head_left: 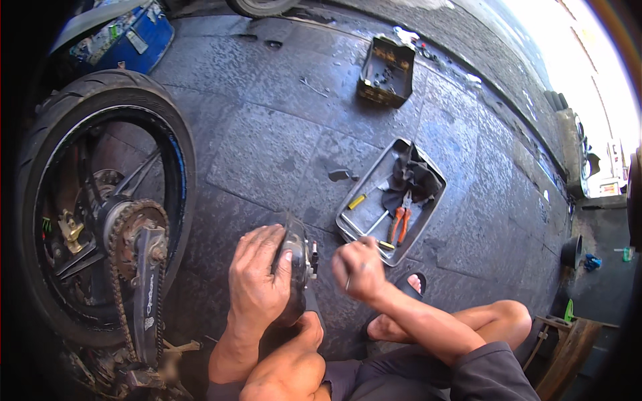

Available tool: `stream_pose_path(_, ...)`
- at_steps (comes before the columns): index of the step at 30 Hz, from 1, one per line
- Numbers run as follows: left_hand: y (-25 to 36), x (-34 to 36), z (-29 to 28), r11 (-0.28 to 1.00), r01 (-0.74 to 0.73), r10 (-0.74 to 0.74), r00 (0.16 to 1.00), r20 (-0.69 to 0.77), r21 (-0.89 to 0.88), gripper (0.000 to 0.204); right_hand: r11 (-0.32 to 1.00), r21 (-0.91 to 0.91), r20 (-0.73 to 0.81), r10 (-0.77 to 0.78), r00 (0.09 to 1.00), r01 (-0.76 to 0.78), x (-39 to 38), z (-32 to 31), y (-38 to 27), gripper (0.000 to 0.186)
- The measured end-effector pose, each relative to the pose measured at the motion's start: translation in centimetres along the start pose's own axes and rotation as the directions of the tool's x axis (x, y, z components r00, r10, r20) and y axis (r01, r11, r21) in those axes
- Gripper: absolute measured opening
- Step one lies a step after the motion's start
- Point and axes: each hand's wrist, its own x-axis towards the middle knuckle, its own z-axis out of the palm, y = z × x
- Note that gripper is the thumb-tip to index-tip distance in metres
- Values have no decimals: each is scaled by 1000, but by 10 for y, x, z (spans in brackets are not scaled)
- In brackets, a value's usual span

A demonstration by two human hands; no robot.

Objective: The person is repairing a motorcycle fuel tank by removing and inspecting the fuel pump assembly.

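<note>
My left hand (256,277) grips a dark metal motorcycle part (299,264), held upright over my knee. My right hand (359,269) is closed around a thin metal tool (348,283), its tip close to the right side of the part. The lower end of the part is hidden behind my left hand and knee.
A motorcycle rear wheel (100,200) with chain and sprocket (134,230) stands at left. A grey tray (428,210) ahead holds orange-handled pliers (400,224), a screwdriver and a black rag. A small box of parts (386,72) lies farther off. My sandalled foot (394,321) rests below the tray.
</note>
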Motion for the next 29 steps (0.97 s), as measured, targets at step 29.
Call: stream_pose_path(29,-157,-218,131,-305,591,-723,366,586,-746,89,833,56,413,483,772,-551,107,-48,-62,51)
